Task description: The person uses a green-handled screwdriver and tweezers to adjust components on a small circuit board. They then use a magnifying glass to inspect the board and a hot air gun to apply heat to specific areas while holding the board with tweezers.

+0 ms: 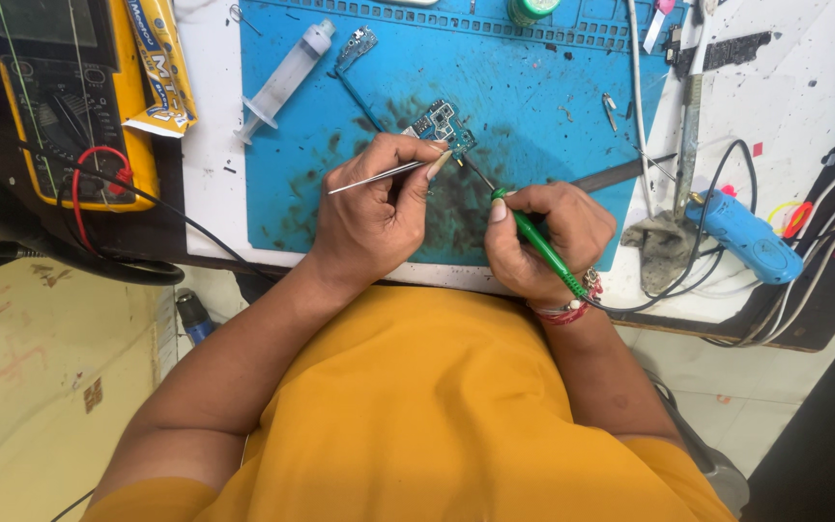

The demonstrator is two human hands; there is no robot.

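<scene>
- Glowing bright and even from above, washing out the white tabletop [804, 87] at the right.
- Casting only soft, short shadows under the hands [456, 217].
- Staying sharp at centre, bending slightly at the edges.

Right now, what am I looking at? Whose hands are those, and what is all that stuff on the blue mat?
This is one picture from a camera worn on a person's head, looking down at their own two hands and orange shirt. There is no robot here. The left hand holds thin metal tweezers and touches a small circuit board, the green part found inside gadgets. The right hand holds a tool with a green handle and a fine tip pointing at the board. Both rest on a blue work mat with dark smudges. Nearby lie a clear syringe, a yellow meter with a dial, a blue tool and several wires.
</scene>
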